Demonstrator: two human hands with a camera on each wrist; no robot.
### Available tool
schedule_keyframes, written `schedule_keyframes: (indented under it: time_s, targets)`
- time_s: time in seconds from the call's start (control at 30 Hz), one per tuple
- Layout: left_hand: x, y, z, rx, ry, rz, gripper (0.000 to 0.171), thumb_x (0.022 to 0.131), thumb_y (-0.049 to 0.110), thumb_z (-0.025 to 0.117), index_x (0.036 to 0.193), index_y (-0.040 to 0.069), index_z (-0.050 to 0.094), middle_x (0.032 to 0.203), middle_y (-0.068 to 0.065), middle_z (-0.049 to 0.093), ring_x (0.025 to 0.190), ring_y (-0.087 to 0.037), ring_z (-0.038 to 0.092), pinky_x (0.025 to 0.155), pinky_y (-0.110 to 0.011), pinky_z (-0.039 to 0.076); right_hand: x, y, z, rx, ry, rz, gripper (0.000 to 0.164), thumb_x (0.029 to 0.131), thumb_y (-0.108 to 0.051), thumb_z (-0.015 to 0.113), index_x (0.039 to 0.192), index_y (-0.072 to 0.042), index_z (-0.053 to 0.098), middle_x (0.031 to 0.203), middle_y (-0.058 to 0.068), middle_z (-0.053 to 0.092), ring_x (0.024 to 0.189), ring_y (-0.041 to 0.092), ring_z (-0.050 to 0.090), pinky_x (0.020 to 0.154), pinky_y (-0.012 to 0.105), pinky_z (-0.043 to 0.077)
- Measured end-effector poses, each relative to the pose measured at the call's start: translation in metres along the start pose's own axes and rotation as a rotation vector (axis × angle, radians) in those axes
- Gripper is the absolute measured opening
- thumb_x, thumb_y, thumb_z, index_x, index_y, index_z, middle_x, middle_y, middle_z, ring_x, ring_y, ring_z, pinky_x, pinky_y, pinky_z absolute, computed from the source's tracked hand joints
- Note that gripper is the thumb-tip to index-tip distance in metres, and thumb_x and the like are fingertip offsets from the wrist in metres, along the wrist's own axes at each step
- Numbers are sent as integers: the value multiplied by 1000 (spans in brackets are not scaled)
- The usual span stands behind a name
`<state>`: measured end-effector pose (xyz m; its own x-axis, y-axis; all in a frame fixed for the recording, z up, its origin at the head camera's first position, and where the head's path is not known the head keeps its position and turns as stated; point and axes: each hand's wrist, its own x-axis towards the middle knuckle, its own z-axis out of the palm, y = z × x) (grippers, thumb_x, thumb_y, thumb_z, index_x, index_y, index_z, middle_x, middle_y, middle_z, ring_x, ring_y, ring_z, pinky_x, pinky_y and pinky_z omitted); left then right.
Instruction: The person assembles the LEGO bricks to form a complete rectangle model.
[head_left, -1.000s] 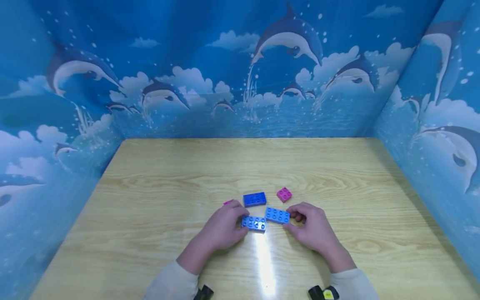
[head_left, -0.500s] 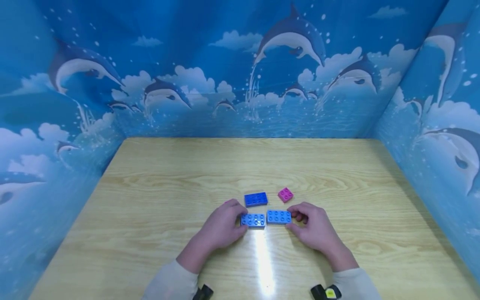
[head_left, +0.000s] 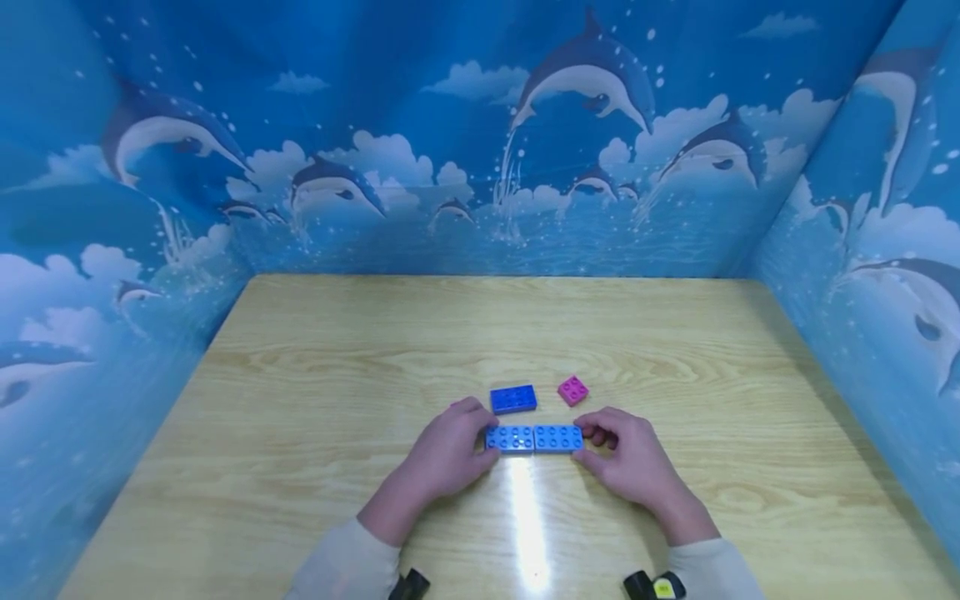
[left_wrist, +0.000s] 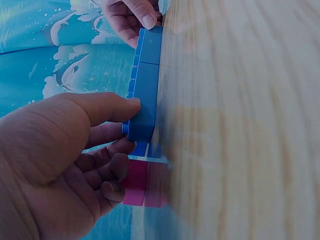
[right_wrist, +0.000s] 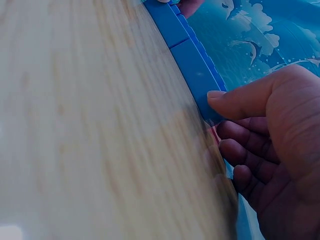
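Observation:
Two light blue building bricks lie end to end on the table in the head view, their short ends meeting in one straight row. My left hand [head_left: 447, 450] pinches the outer end of the left light blue brick [head_left: 512, 439] between thumb and fingers. At the other end my right hand [head_left: 624, 454] pinches the right light blue brick [head_left: 558, 438] in the same way. Both wrist views show a thin seam where the bricks meet, with each thumb on a long side. Studs face up on both.
Just behind the row lies a dark blue brick [head_left: 513, 399]. A small magenta brick [head_left: 573, 391] sits behind and to the right. Another magenta brick [left_wrist: 134, 184] is mostly hidden behind my left hand in the head view. Dolphin-print curtains [head_left: 480, 233] border the wooden table [head_left: 375, 333].
The two light blue bricks, at first offset and slanted with a gap, have been turned straight and brought together end to end. Both hands have kept hold of them.

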<state>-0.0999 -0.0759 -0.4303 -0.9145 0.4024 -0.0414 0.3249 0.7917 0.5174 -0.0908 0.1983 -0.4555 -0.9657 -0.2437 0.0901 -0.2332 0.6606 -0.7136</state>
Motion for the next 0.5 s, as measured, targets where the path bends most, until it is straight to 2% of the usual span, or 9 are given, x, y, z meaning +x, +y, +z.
schedule_keyframes:
  time_s: [0.5]
  targets:
    - [0, -1, 1, -3, 1, 4, 39, 83, 25, 81, 117, 9, 71, 106, 2, 61, 88, -9, 56, 82, -29, 52, 3, 2, 0, 7, 6, -21, 33, 75, -7, 86, 106, -10, 73, 86, -8, 61, 78, 14, 57, 68, 28, 51]
